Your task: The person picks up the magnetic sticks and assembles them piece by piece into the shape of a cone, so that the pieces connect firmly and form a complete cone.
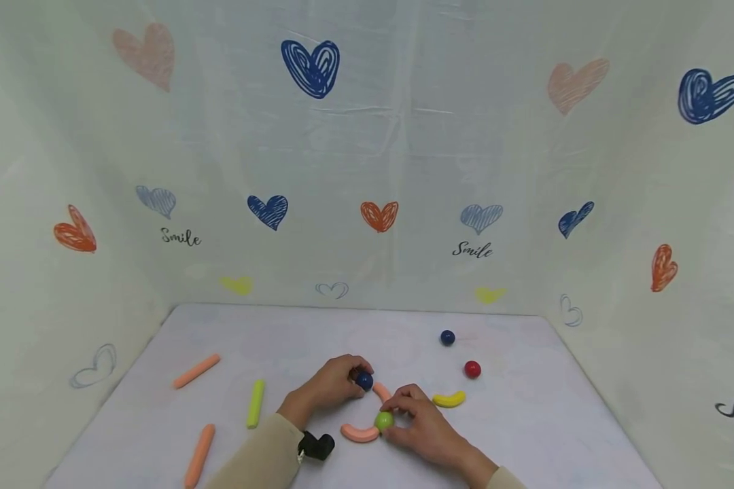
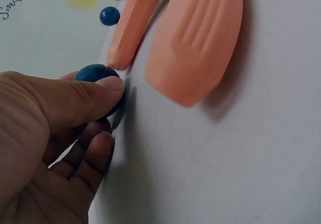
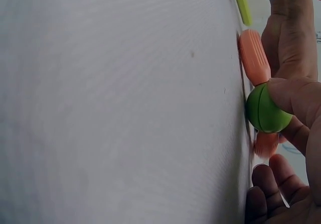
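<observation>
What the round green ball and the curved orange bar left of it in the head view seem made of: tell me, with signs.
The round green ball seems smooth, satin plastic, probably moulded: a seam line crosses it. The curved orange bar looks like matte moulded plastic, given its parallel ridges and bevelled end; firm rubber is possible.

Place was a tabletop booth: pale sheeting (image 1: pixel 440 170) printed with hearts (image 1: pixel 310 69) and "Smile" lettering (image 1: pixel 473 250) bounded a white table (image 1: pixel 526 380). Wider room was hidden.
</observation>
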A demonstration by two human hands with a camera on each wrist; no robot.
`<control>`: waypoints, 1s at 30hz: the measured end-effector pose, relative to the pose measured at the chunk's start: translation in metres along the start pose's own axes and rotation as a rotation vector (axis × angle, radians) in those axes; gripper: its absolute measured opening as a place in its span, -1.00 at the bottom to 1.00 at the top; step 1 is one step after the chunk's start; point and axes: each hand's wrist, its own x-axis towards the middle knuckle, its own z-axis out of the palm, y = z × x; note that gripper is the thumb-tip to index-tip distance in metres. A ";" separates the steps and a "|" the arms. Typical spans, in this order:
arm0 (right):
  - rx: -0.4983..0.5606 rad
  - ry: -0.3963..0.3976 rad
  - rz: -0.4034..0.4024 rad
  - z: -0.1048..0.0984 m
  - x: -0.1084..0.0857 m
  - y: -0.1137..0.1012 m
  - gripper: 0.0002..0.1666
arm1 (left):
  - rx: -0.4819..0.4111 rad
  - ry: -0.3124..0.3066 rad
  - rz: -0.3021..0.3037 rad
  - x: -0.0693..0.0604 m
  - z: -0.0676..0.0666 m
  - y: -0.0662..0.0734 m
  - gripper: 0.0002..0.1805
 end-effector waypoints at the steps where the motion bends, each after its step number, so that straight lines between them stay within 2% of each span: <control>1: -0.004 0.003 -0.009 0.000 0.000 0.000 -0.66 | -0.005 -0.002 0.007 0.000 0.001 0.001 -0.63; 9: 0.009 -0.007 0.001 -0.003 -0.002 -0.001 -0.68 | -0.026 -0.002 -0.015 -0.004 0.008 0.005 -0.62; 15: -0.011 -0.004 -0.021 -0.001 -0.001 0.001 -0.67 | -0.021 0.028 -0.031 -0.003 0.008 0.006 -0.63; 23: -0.028 0.005 -0.034 -0.001 -0.001 0.002 -0.67 | -0.018 0.027 -0.060 -0.003 0.008 0.008 -0.64; 30: -0.029 0.010 -0.053 -0.001 -0.002 0.001 -0.65 | -0.006 0.041 -0.053 -0.005 0.008 0.009 -0.68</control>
